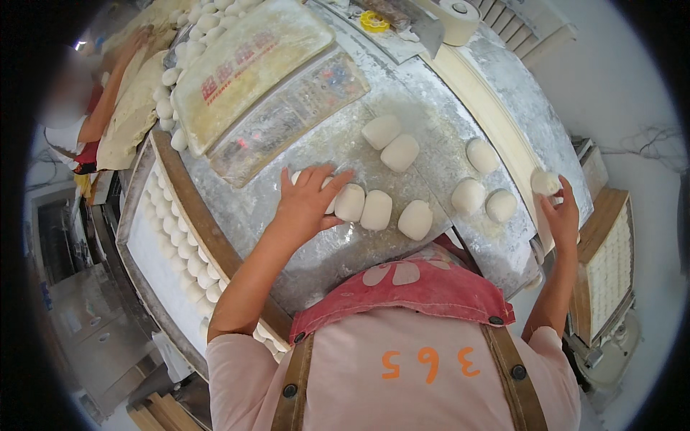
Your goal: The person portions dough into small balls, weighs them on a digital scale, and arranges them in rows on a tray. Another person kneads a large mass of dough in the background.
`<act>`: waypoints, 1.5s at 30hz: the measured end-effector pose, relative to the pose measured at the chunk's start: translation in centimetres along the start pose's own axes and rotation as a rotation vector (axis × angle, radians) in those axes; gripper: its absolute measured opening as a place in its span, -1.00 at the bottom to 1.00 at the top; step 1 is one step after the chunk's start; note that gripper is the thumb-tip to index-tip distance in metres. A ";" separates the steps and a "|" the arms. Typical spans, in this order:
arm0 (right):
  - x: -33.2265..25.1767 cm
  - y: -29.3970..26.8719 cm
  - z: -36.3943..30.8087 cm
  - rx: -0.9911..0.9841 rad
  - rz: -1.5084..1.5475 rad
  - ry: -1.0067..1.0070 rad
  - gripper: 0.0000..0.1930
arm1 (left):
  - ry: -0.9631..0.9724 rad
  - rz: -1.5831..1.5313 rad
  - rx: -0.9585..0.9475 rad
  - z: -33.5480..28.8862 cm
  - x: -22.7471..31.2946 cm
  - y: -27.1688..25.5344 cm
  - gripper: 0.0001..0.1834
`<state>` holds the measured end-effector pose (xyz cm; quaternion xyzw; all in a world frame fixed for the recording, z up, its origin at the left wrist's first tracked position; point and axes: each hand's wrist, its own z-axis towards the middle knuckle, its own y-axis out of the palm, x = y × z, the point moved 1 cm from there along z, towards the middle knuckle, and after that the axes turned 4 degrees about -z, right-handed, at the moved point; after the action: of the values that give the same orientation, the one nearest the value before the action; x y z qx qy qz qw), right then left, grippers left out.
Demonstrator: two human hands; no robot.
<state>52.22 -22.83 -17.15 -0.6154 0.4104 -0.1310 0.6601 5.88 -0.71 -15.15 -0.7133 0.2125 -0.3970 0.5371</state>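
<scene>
My left hand (305, 205) rests on the near end of a row of dough buns, its fingers spread over the leftmost pieces, which it partly hides. To its right in that row lie a white dough bun (350, 202), another dough bun (376, 210) and, a little apart, a third bun (415, 220). Out at the right edge of the table, my right hand (563, 218) has its fingertips closed round a small dough bun (546, 182) above the pale belt. Between the hands sit several more buns, among them one bun (468, 196) near the belt.
A floury metal table (316, 262) fills the middle. The cream conveyor belt (489, 108) runs along its right. Left stand a wood-edged tray of buns (176, 241), a yellowish sack (251, 72) and a clear plastic sheet (287, 118). A co-worker's arm (108, 108) reaches over dough at far left.
</scene>
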 end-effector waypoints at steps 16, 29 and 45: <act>-0.6 1.4 1.0 0.092 -0.208 -0.189 -0.62 | -0.333 -0.408 0.353 1.2 -6.3 -6.6 -0.30; -10.2 2.0 6.6 -0.068 -0.164 -0.345 -0.11 | -0.009 0.034 -0.119 -0.1 0.2 2.3 -0.20; -20.6 1.6 2.2 0.072 -0.027 -0.633 -0.51 | -0.095 -0.249 0.062 -0.2 1.7 2.5 -0.21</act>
<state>40.32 -7.03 -10.98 -0.6072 0.1715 0.0440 0.7746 7.02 -2.87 -16.92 -0.7351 0.0843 -0.4329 0.5149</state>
